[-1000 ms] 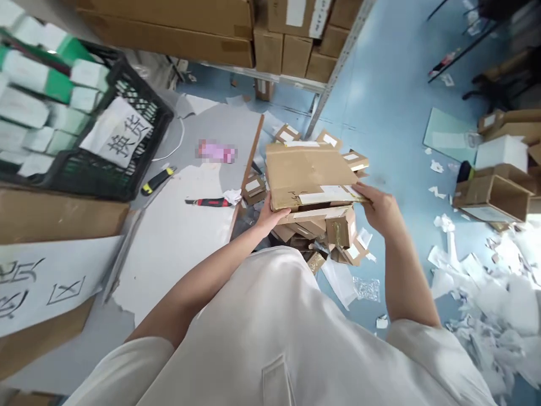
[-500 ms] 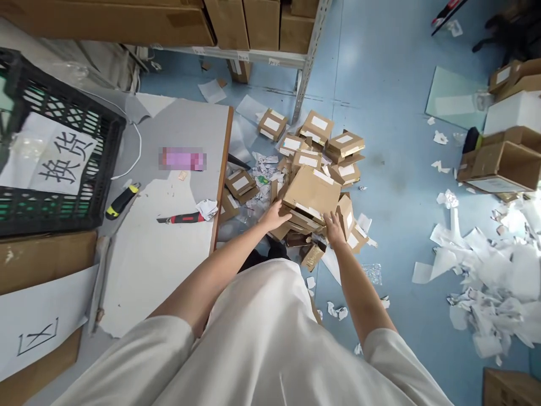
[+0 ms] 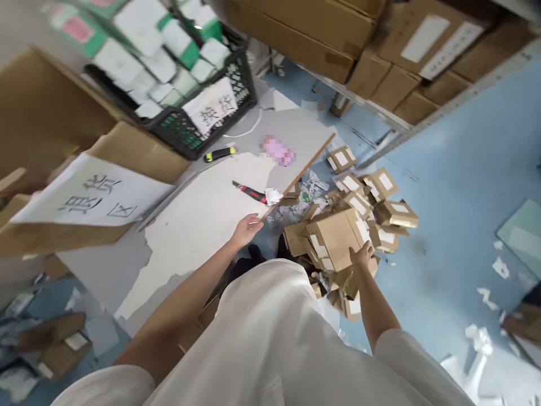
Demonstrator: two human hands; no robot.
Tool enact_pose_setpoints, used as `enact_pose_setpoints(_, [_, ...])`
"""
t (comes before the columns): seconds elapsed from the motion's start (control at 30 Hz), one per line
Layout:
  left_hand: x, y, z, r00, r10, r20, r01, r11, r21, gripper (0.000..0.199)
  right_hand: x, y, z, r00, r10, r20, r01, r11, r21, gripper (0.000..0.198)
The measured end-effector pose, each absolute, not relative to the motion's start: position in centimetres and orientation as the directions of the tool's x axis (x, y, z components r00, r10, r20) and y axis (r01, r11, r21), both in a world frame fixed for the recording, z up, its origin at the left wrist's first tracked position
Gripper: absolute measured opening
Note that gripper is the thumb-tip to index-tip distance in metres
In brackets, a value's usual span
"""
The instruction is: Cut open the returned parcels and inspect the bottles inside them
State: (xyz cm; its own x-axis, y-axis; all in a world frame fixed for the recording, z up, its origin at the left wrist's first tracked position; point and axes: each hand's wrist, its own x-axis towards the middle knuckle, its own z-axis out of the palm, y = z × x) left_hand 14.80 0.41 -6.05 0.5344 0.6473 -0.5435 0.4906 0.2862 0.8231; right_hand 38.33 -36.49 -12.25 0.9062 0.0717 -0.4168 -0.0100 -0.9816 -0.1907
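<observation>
My left hand is off the boxes, at the table's wooden edge, with its fingers stretched out and nothing seen in them. Whether it touches the edge I cannot tell. A large closed cardboard box lies on top of a heap of smaller boxes. My right hand grips this box at its right side, thumb over the top face. On the table, near my left hand, lies a red and black utility knife beside a crumpled piece of paper. Farther back is a yellow and black utility knife.
A black crate of white and green packs stands at the table's back, beside a large open carton. Shelving with cardboard boxes rises behind the heap. A pixelated pink item lies on the table. Paper scraps litter the floor.
My left hand has let go of the large box and moved left to the table edge. My right hand stays on the box. The view has turned left, bringing more of the crate into sight.
</observation>
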Motion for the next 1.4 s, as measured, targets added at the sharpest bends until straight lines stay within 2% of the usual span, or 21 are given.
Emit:
enact_pose_setpoints(0.1, [9.5,1.6,-4.7,0.387,0.758,-0.525,0.394,0.379,0.837,0.057,40.8,-30.4,-10.6,0.918,0.184,-0.351,0.109,-0.969,-0.224,0.081])
enact_pose_setpoints(0.17, [5.4,1.7,-3.9,0.308,0.810,-0.499,0.317,0.407,0.857,0.055,41.7,-25.0,-9.2,0.915,0.320,-0.246,0.241,-0.923,-0.300,0.078])
enact_pose_setpoints(0.23, [1.0,1.3,-3.3,0.219,0.855,-0.469,0.240,0.419,0.876,0.052,41.1,-18.7,-7.6,0.872,0.476,-0.116,0.383,-0.809,-0.445,0.073])
enact_pose_setpoints(0.3, [-3.6,0.4,-3.0,0.117,0.885,-0.450,0.161,0.431,0.888,0.049,38.6,-11.7,-5.6,0.774,0.633,-0.023,0.484,-0.615,-0.623,0.065])
enact_pose_setpoints(0.37, [-8.2,-0.7,-2.7,0.019,0.902,-0.431,0.082,0.428,0.900,0.050,33.8,-4.5,-3.4,0.626,0.779,0.030,0.520,-0.389,-0.761,0.060])
enact_pose_setpoints(0.43, [-13.1,-2.0,-2.5,-0.070,0.930,-0.360,0.034,0.363,0.931,0.054,26.3,2.0,-1.4,0.430,0.898,0.095,0.523,-0.162,-0.837,0.060])
enact_pose_setpoints(0.5, [-18.3,-4.0,-2.2,-0.212,0.932,-0.295,0.026,0.307,0.951,0.057,16.9,6.5,0.5,0.137,0.982,0.129,0.521,0.039,-0.853,0.062])
enact_pose_setpoints(0.53, [-20.7,-5.5,-2.2,-0.310,0.909,-0.280,0.028,0.303,0.953,0.058,11.9,7.8,1.3,-0.066,0.993,0.101,0.527,0.120,-0.841,0.063])
enact_pose_setpoints(0.57, [-23.0,-7.2,-2.1,-0.418,0.865,-0.279,0.029,0.319,0.947,0.058,7.0,8.4,1.9,-0.286,0.957,0.036,0.544,0.194,-0.816,0.061])
enact_pose_setpoints(0.6, [-25.1,-9.2,-2.2,-0.530,0.798,-0.287,0.024,0.352,0.936,0.058,2.4,8.5,2.5,-0.500,0.865,-0.042,0.553,0.282,-0.784,0.059])
enact_pose_setpoints(0.67, [-28.2,-13.8,-2.6,-0.720,0.632,-0.288,0.021,0.435,0.900,0.056,-5.6,7.6,3.3,-0.825,0.533,-0.189,0.492,0.512,-0.704,0.053])
enact_pose_setpoints(0.7, [-29.3,-16.1,-2.9,-0.781,0.551,-0.295,0.017,0.491,0.871,0.057,-8.9,6.8,3.4,-0.907,0.353,-0.229,0.413,0.642,-0.646,0.048])
enact_pose_setpoints(0.73, [-30.0,-18.6,-3.2,-0.824,0.474,-0.312,0.005,0.557,0.831,0.057,-11.8,6.0,3.5,-0.946,0.206,-0.251,0.317,0.753,-0.576,0.045])
enact_pose_setpoints(0.8, [-30.5,-23.4,-3.7,-0.883,0.320,-0.343,-0.036,0.683,0.730,0.057,-16.7,4.0,3.1,-0.957,-0.020,-0.288,0.127,0.867,-0.482,0.042])
enact_pose_setpoints(0.93, [-28.8,-31.9,-4.2,-0.886,0.121,-0.448,-0.129,0.863,0.488,0.061,-23.8,-0.7,0.2,-0.882,-0.310,-0.354,-0.125,0.880,-0.458,0.043])
enact_pose_setpoints(1.0, [-27.7,-35.5,-4.5,-0.848,0.042,-0.528,-0.171,0.922,0.348,0.064,-26.5,-3.4,-2.0,-0.806,-0.393,-0.442,-0.191,0.880,-0.435,0.043])
enact_pose_setpoints(1.07, [-27.1,-38.6,-5.1,-0.793,-0.019,-0.609,-0.197,0.954,0.227,0.068,-28.5,-6.0,-4.3,-0.708,-0.429,-0.561,-0.209,0.886,-0.414,0.042])
enact_pose_setpoints(1.17, [-27.7,-42.4,-6.9,-0.683,-0.035,-0.730,-0.187,0.974,0.128,0.073,-30.6,-9.2,-7.2,-0.591,-0.444,-0.673,-0.196,0.889,-0.415,0.040])
enact_pose_setpoints(1.3, [-30.9,-46.1,-10.8,-0.614,0.010,-0.789,-0.168,0.975,0.143,0.071,-33.5,-12.0,-11.5,-0.514,-0.406,-0.756,-0.151,0.910,-0.386,0.042])
enact_pose_setpoints(1.4, [-34.3,-48.5,-15.6,-0.605,0.021,-0.796,-0.205,0.962,0.181,0.066,-35.8,-13.8,-16.2,-0.486,-0.275,-0.829,-0.065,0.958,-0.279,0.044])
